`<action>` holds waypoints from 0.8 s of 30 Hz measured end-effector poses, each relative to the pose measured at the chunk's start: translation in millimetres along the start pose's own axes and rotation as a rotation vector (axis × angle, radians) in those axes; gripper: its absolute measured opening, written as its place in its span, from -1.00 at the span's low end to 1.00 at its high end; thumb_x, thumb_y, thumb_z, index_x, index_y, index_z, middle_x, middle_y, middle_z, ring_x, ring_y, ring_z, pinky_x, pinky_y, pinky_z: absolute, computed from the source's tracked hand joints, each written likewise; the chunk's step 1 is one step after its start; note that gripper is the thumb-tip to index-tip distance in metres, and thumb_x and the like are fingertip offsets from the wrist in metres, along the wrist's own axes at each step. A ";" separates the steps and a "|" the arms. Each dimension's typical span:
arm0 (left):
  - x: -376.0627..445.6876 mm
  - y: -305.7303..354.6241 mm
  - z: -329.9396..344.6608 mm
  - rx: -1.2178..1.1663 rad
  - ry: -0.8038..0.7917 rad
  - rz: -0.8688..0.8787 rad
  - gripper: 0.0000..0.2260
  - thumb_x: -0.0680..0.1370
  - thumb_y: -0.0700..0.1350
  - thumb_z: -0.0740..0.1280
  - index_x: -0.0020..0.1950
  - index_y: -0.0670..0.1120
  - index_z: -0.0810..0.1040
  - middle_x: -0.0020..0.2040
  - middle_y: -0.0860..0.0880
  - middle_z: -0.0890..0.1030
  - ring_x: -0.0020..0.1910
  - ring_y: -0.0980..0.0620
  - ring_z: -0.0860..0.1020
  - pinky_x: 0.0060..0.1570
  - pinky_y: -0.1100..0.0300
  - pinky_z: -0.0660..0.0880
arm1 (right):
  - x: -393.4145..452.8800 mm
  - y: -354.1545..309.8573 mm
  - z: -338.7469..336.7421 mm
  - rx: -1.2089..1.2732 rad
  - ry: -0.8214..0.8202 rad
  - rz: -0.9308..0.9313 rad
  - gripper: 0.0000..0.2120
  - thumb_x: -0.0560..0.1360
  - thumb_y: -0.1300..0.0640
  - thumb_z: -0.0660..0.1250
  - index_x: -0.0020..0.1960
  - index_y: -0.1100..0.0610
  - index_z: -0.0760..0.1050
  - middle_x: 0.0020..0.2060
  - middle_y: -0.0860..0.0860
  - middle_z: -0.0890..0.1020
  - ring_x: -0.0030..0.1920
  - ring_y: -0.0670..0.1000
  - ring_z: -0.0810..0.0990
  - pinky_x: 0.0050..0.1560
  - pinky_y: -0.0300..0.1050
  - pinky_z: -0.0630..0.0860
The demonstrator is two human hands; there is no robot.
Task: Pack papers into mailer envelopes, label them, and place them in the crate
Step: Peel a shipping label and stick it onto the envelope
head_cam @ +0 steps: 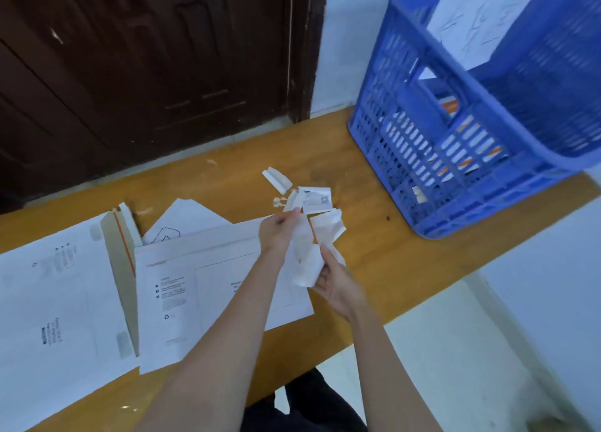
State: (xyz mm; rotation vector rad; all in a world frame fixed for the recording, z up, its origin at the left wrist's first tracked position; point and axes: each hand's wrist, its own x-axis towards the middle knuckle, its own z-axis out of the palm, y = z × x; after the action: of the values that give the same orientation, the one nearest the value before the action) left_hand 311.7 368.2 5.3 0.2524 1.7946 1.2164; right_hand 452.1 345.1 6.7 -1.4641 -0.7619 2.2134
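A white mailer envelope (208, 288) lies flat on the wooden table (390, 269) under my forearms. Above its right end both hands hold a curled strip of white label backing paper (305, 259). My left hand (279, 233) pinches the strip's upper end. My right hand (338, 285) grips its lower end from the right. A printed label (317, 199) lies on the table just beyond my left hand. The blue plastic crate (471, 113) stands at the back right with white mailers inside it.
A second mailer (58, 301) with an open flap and orange strip lies at the left. A loose sheet (185, 220) pokes out behind the envelope. Torn paper scraps (276, 179) lie near the label. A dark wooden door (146, 67) stands behind the table.
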 end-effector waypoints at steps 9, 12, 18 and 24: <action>-7.2 -5.6 22.1 -0.117 -0.421 -0.082 -0.72 0.56 -0.09 0.34 0.25 0.16 0.54 0.15 0.07 0.59 0.10 0.05 0.59 0.11 0.06 0.50 | 1.1 -4.3 -31.7 -0.080 0.007 -0.105 -0.43 0.41 -0.23 0.29 0.34 0.02 0.47 0.19 -0.02 0.62 0.22 -0.06 0.56 0.23 -0.11 0.46; -8.5 -9.2 16.4 0.050 -0.057 0.088 -0.83 0.52 -0.18 0.33 0.03 0.04 0.63 0.02 0.09 0.54 -0.04 0.13 0.53 0.06 0.07 0.51 | 0.6 -12.7 -19.6 -0.122 0.141 -0.164 -0.69 0.46 -0.18 0.32 0.11 -0.04 0.57 0.10 -0.04 0.64 0.15 -0.06 0.56 0.11 -0.17 0.49; -12.8 6.7 -24.3 -0.047 0.032 -0.084 -0.79 0.51 0.00 0.36 -0.13 -0.15 0.56 -0.15 -0.15 0.64 -0.21 -0.08 0.63 -0.10 0.04 0.61 | 6.7 -17.6 15.8 -0.242 0.317 -0.412 -0.80 0.47 -0.10 0.39 -0.09 0.02 0.66 -0.17 -0.12 0.65 -0.13 -0.15 0.58 -0.12 -0.26 0.46; -18.0 1.3 -73.4 -0.195 -0.302 -0.222 -0.93 0.49 -0.19 0.31 -0.10 -0.14 0.58 -0.23 -0.07 0.63 -0.27 -0.01 0.61 -0.24 0.18 0.56 | 30.7 11.8 65.1 -1.019 0.339 -0.819 -0.75 0.41 -0.18 0.34 -0.05 -0.06 0.66 -0.07 -0.01 0.59 -0.01 0.07 0.50 0.03 0.00 0.49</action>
State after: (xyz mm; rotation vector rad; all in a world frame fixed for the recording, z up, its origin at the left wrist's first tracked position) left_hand 264.3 312.0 22.9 0.1133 1.3941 1.1199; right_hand 380.0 338.7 -2.5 -1.4111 -2.0511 0.9098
